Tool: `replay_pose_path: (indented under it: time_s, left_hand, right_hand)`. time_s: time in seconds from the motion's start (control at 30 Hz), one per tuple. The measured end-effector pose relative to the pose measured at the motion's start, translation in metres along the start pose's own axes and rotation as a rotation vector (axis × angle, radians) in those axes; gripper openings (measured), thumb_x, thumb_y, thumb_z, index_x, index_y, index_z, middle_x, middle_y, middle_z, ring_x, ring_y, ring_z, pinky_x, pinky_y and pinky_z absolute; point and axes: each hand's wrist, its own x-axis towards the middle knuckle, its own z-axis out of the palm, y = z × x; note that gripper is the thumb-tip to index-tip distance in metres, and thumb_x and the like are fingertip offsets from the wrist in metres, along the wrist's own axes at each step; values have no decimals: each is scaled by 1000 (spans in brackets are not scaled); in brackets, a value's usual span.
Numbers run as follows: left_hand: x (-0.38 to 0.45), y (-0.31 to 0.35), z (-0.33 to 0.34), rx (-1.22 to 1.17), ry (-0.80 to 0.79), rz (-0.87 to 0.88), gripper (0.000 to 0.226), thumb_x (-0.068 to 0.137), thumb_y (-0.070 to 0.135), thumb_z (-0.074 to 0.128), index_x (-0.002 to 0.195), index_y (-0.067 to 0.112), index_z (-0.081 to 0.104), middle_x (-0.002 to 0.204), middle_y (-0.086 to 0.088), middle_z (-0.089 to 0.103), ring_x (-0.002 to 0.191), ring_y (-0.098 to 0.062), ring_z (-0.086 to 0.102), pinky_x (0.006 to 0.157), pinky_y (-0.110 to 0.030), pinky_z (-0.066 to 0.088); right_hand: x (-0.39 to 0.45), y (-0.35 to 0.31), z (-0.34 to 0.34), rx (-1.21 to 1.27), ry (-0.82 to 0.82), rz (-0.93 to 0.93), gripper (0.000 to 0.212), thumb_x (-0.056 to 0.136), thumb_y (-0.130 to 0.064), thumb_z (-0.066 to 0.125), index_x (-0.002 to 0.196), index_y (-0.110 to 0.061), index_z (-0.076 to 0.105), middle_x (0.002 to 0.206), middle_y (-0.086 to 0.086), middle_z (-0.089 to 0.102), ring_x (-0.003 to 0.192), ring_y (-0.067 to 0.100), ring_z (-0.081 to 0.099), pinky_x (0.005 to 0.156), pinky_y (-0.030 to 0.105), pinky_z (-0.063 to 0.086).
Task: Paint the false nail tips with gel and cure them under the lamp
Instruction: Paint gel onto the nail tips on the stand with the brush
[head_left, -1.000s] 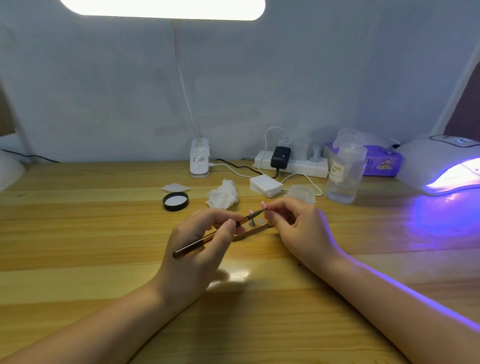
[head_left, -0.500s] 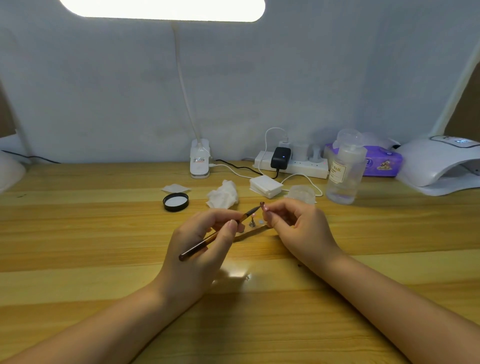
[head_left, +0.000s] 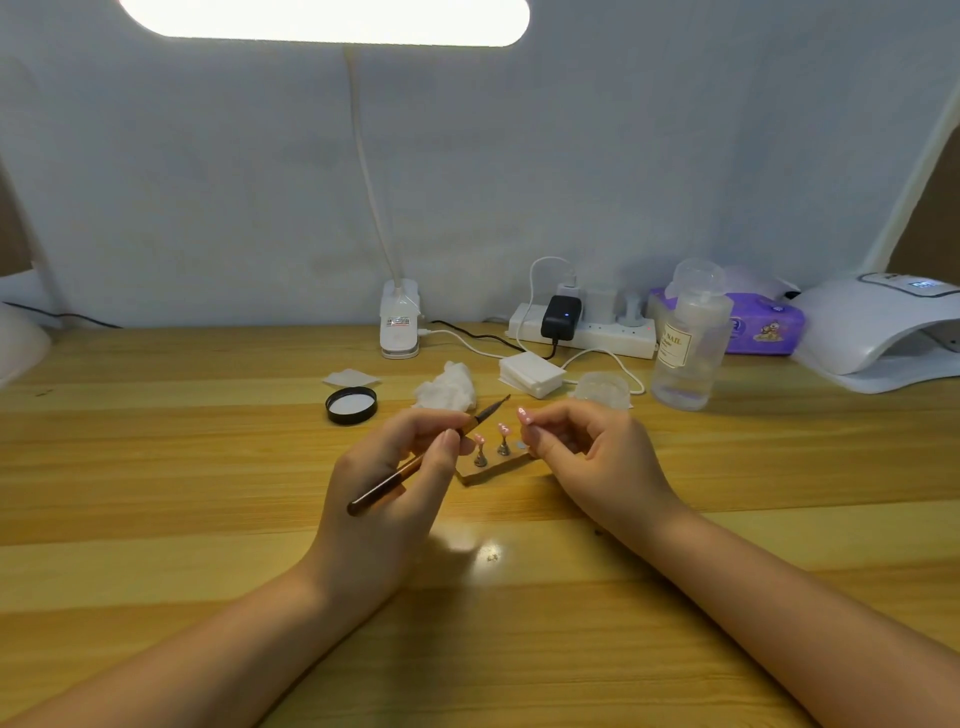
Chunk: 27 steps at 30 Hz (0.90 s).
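Nail tips are sitting in three places: two pink ones (head_left: 478, 439) (head_left: 503, 429) on metal stands on the small wooden holder (head_left: 493, 466), and a third nail tip (head_left: 524, 415) pinched up in the right hand (head_left: 587, 462). The left hand (head_left: 395, 488) is gripping the gel brush (head_left: 415, 465), bristles raised clear. Painting looks underway; curing is seemingly pending, since the curing lamp (head_left: 878, 327) is sitting dark, well apart.

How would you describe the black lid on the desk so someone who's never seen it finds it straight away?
Start at the white clip lamp base at the back of the wooden desk. Come forward and slightly left, past a flat white pad. The black lid lies there upturned: the only round black-rimmed thing, white inside, left of the crumpled tissue.
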Motion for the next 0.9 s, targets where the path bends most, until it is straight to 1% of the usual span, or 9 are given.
replay_pose_path:
  time_s: [0.1,0.17,0.23,0.33,0.53,0.67,0.77,0.83,0.9]
  left_hand:
    - [-1,1,0,55,-1,43,18,89,29,59,103,23,68,92,8,73,92,-13,69,76,-20,52]
    - [-1,3,1,103,-27,59,26,86,37,56,104,23,70,91,7,73,92,-19,68,80,-34,54]
    - [-2,3,1,127,-51,81,28,85,37,56,103,22,71,91,6,73,92,-21,68,80,-47,52]
    - [-3,4,-1,133,-52,105,24,84,36,54,94,22,71,86,7,73,88,-18,68,78,-51,51]
    - [-1,5,3,144,-44,41,27,86,43,50,103,29,66,91,12,71,92,-16,66,80,-39,52]
    - [-2,5,1,125,-107,44,30,84,41,52,100,23,69,90,9,71,90,-17,66,79,-40,52]
    - [-3,4,1,94,-67,67,26,84,36,52,91,19,69,82,9,70,82,-11,67,74,-23,49]
    - [-2,3,3,68,-32,64,16,88,27,57,95,18,67,81,10,69,77,-4,65,69,-11,46]
    - [-2,3,4,23,-23,54,15,89,18,59,103,19,65,84,8,70,75,-4,66,67,-10,48]
  right_hand:
    - [0,1,0,8,19,0,14,88,-16,67,97,-26,70,82,-10,69,77,2,64,67,15,52]
    - [1,1,0,4,32,-1,14,88,-15,67,97,-25,71,83,-10,69,78,2,64,68,15,52]
    - [1,2,0,-7,35,3,12,88,-15,67,96,-23,71,82,-9,70,77,3,64,68,17,53]
    - [1,2,0,-19,39,-1,12,88,-15,67,97,-23,71,82,-8,69,76,4,64,67,18,54]
    - [1,2,0,-40,61,-5,12,87,-16,68,97,-21,72,83,-7,70,78,4,63,69,19,54]
    - [1,3,1,-66,53,-6,12,88,-15,67,97,-20,72,83,-7,69,78,5,63,69,20,54]
    - [1,3,1,-69,62,-2,12,88,-16,67,97,-22,71,82,-6,69,76,6,63,67,20,53]
    - [2,3,1,-65,67,2,11,88,-16,67,97,-22,71,81,-7,69,76,4,62,66,16,51]
    - [2,3,0,-57,68,4,11,88,-16,67,97,-22,71,81,-8,68,77,3,61,65,12,49]
